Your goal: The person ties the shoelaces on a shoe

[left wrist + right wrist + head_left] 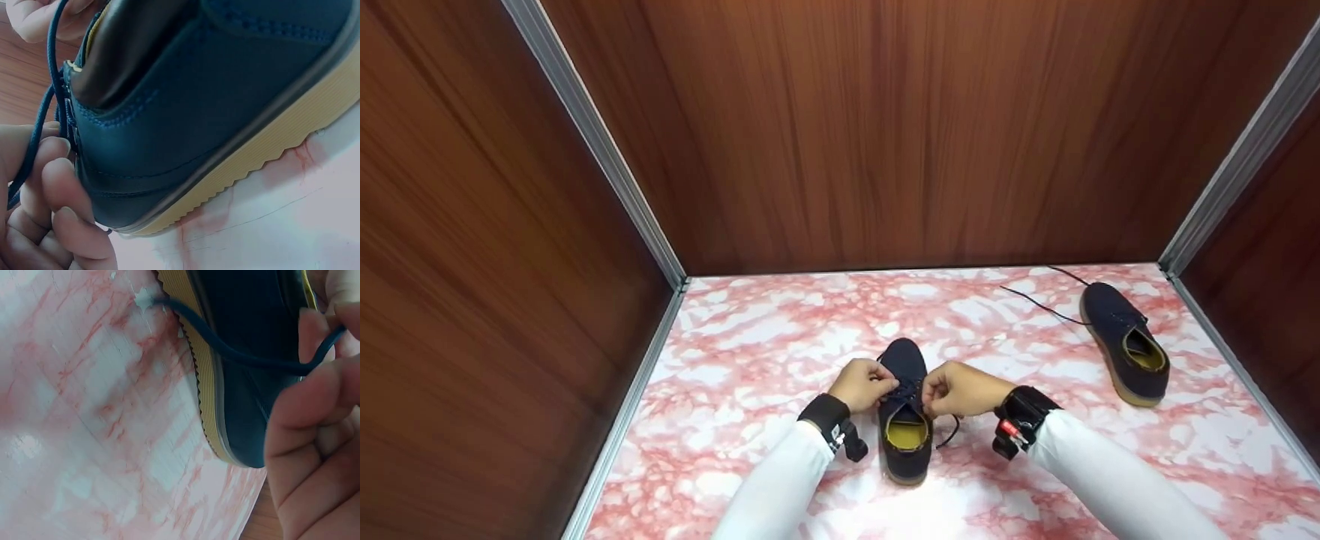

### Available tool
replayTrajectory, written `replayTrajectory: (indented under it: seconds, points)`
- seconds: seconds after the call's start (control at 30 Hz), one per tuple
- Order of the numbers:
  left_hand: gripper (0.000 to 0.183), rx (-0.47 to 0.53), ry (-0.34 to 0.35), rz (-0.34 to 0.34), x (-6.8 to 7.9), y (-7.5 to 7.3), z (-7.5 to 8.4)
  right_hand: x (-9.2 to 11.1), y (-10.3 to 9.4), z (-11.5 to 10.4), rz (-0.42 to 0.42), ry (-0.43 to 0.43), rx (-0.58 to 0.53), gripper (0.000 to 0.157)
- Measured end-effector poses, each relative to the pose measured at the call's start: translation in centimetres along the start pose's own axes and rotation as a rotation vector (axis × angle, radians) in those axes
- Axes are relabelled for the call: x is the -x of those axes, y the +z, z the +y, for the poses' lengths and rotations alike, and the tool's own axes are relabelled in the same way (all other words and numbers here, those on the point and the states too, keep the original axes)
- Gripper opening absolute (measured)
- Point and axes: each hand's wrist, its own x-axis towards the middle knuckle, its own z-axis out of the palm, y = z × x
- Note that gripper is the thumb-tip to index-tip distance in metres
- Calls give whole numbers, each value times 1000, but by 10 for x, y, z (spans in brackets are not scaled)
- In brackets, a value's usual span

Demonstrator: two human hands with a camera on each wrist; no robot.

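A dark navy shoe with a tan ridged sole stands upright on the floor, toe pointing away, its yellow lining showing at the opening. My left hand is at the lacing on its left side. There the thumb and curled fingers pinch a blue shoelace close to the eyelets. On the shoe's right side my right hand pinches the lace between thumb and fingertip. From that pinch the lace hangs across the shoe's side and down past the sole. The fingertips partly hide the eyelets.
A second navy shoe stands to the far right, its loose laces trailing left. The surface has a red and white marbled pattern. Brown wood-grain panels with grey metal corner strips enclose it at the back and sides.
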Motion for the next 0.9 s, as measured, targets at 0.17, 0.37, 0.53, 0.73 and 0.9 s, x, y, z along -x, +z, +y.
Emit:
replayTrajectory:
  seconds: [0.17,0.37,0.53,0.73,0.9]
  points:
    - [12,-5,9,16,-1,1,0,2,-4,1,15,43,-90,15]
    - [13,22,2,-7,0,1,1,2,-4,5,73,18,-67,9]
    - [12,25,1,-34,-1,1,1,2,-5,10,111,2,-24,10]
    - [11,5,-2,-53,0,0,3,3,-7,13,158,-9,-2,12]
    - [10,7,-5,-62,0,0,3,5,-9,13,187,-20,14,12]
